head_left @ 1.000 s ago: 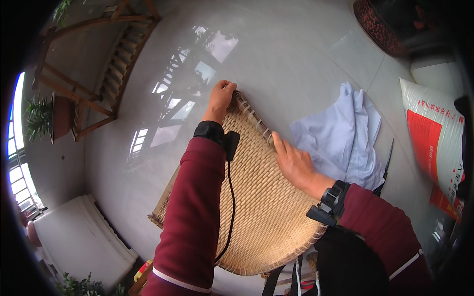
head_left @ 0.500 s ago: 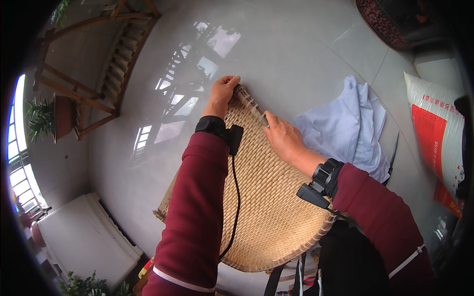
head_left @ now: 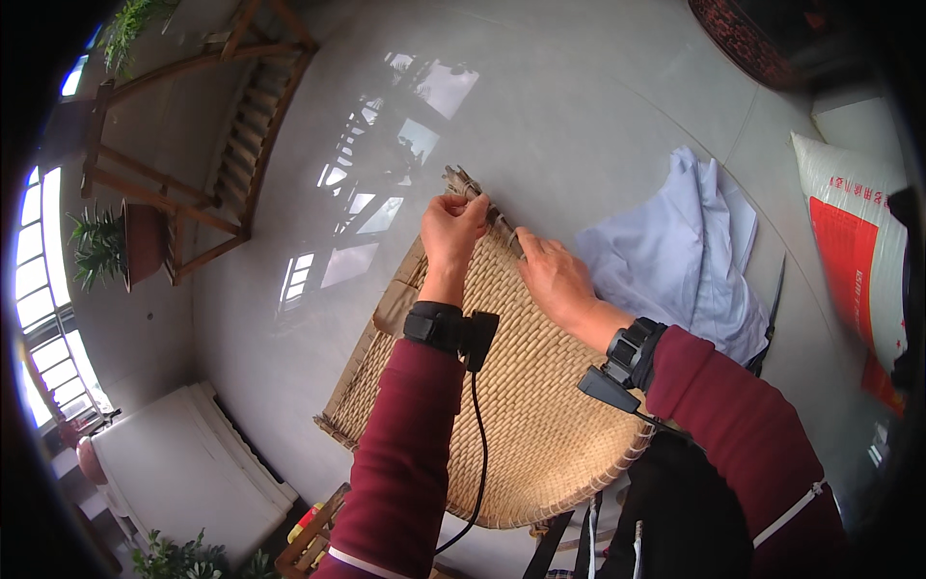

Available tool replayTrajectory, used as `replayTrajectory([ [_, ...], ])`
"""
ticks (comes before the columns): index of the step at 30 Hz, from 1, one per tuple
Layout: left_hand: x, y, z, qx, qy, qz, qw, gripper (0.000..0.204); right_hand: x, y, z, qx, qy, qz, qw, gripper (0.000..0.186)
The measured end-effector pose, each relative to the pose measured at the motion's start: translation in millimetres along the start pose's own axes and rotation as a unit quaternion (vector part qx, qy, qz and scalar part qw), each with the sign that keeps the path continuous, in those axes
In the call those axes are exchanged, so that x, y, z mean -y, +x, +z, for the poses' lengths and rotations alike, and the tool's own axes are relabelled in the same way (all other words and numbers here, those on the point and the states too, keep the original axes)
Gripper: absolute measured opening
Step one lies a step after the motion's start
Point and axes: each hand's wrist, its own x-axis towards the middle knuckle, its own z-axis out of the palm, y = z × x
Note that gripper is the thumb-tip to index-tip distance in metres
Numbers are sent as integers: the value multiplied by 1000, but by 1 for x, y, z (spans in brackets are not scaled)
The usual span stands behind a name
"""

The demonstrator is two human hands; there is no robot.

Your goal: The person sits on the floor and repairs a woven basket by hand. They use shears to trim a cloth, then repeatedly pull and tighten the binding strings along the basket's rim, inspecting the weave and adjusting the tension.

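Note:
A woven, straw-coloured winnowing basket [head_left: 540, 405] lies tilted in front of me, one curved edge low against my dark clothing. Its rim is bound with wrapped strips, and frayed stick ends poke out at the far corner. My left hand [head_left: 451, 236] is closed in a pinch at the rim just below that corner; whether a thin strip is between the fingertips is too small to tell. Further along the same rim, my right hand [head_left: 558, 280] is closed over the edge, thumb side toward the left hand. Its fingertips are partly hidden.
Beyond my right hand a pale blue cloth [head_left: 675, 256] lies crumpled on the grey tiled floor, a thin dark blade-like thing [head_left: 775, 304] beside it. A white and red sack [head_left: 849, 241] stands at right. A wooden rack [head_left: 251, 145], potted plant [head_left: 145, 246] and white box [head_left: 183, 473] are at left.
My left hand has moved from the basket's far corner back along the rim, nearer the right hand, uncovering the frayed ends. The right hand stays at the rim.

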Motion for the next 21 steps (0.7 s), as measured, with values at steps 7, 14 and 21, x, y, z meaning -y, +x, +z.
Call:
replayTrajectory([
  [7, -4, 13, -2, 40, -130, -151, 979, 13, -33, 1, -19, 102, 292, 60, 949, 45],
  [14, -12, 15, 0, 66, -131, -189, 971, 16, -60, -13, -44, 258, 475, 142, 829, 49],
  [21, -35, 7, 14, 44, -53, -187, 980, 17, -53, -16, -53, 150, 313, 40, 937, 58],
])
